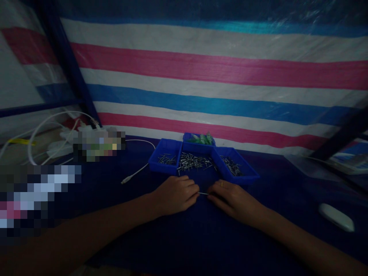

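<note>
Both my hands rest on a dark blue table, fingertips facing each other. My left hand [176, 193] and my right hand [230, 199] are each closed in a pinch on the ends of a thin metal pin [202, 193] held level between them. A ring shows on a right finger. Just beyond my hands lies a loose pile of metal pins [194, 160] on the table, between a left blue tray [166, 156] and a right blue tray [235, 165], both holding pins. A rear blue tray [199, 141] holds green parts.
A white cable [134, 173] with a plug lies left of the trays. More white cables and a power strip [61, 142] sit at the far left. A white mouse-like object [336, 217] lies at the right. A striped tarp hangs behind.
</note>
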Demonstrator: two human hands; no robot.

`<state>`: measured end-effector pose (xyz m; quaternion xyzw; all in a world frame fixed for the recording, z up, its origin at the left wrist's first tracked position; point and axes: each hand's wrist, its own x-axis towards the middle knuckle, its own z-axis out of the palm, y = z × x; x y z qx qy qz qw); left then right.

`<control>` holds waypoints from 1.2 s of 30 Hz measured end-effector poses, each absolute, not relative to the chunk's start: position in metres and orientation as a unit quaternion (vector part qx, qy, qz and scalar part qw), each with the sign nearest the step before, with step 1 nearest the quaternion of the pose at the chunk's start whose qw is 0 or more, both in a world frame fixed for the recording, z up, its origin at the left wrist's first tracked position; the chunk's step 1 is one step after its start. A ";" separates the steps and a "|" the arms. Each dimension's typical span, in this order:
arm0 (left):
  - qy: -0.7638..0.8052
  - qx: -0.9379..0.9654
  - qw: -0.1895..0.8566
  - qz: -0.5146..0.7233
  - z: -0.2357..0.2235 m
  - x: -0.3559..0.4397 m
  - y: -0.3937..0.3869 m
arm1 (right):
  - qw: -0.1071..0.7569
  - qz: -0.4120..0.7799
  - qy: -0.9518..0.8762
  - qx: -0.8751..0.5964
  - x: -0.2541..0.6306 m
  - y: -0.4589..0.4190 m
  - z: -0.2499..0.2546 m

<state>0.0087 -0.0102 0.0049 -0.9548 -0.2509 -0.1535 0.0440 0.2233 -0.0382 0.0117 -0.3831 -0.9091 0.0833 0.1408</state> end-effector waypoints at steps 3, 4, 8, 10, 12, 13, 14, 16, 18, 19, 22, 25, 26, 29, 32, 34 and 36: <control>-0.252 -0.955 0.040 -0.151 0.006 0.009 -0.011 | 0.140 0.084 -0.909 -0.383 0.224 -0.038 0.012; -0.253 -0.955 0.039 -0.151 0.007 0.009 -0.011 | 0.138 0.085 -0.909 -0.384 0.223 -0.038 0.012; -0.251 -0.955 0.039 -0.154 0.006 0.009 -0.010 | 0.137 0.081 -0.910 -0.383 0.223 -0.038 0.012; -0.251 -0.954 0.040 -0.156 0.005 0.009 -0.010 | 0.141 0.079 -0.911 -0.380 0.223 -0.038 0.012; -0.251 -0.954 0.041 -0.158 0.004 0.009 -0.010 | 0.142 0.079 -0.912 -0.377 0.223 -0.038 0.012; -0.251 -0.954 0.041 -0.159 0.004 0.009 -0.010 | 0.141 0.079 -0.912 -0.378 0.223 -0.038 0.012; -0.252 -0.954 0.041 -0.159 0.004 0.009 -0.010 | 0.140 0.079 -0.911 -0.379 0.223 -0.038 0.013; -0.254 -0.953 0.042 -0.158 0.004 0.009 -0.010 | 0.137 0.082 -0.910 -0.382 0.223 -0.039 0.013; -0.254 -0.954 0.043 -0.156 0.004 0.009 -0.010 | 0.133 0.084 -0.910 -0.385 0.222 -0.039 0.014; -0.253 -0.954 0.044 -0.154 0.004 0.009 -0.010 | 0.132 0.084 -0.910 -0.385 0.222 -0.039 0.014; -0.250 -0.955 0.047 -0.155 0.004 0.009 -0.010 | 0.134 0.081 -0.910 -0.383 0.222 -0.039 0.015; -0.249 -0.954 0.048 -0.158 0.004 0.009 -0.010 | 0.137 0.080 -0.911 -0.382 0.222 -0.039 0.014; -0.249 -0.954 0.046 -0.159 0.004 0.009 -0.010 | 0.138 0.080 -0.911 -0.381 0.222 -0.039 0.014; -0.249 -0.954 0.042 -0.160 0.005 0.009 -0.010 | 0.137 0.081 -0.911 -0.380 0.222 -0.038 0.014; -0.252 -0.955 0.041 -0.154 0.006 0.009 -0.011 | 0.132 0.081 -0.911 -0.382 0.222 -0.039 0.014; -0.253 -0.954 0.042 -0.153 0.007 0.009 -0.011 | 0.131 0.080 -0.912 -0.381 0.223 -0.039 0.014; -0.253 -0.954 0.044 -0.153 0.007 0.009 -0.011 | 0.129 0.080 -0.912 -0.381 0.222 -0.039 0.014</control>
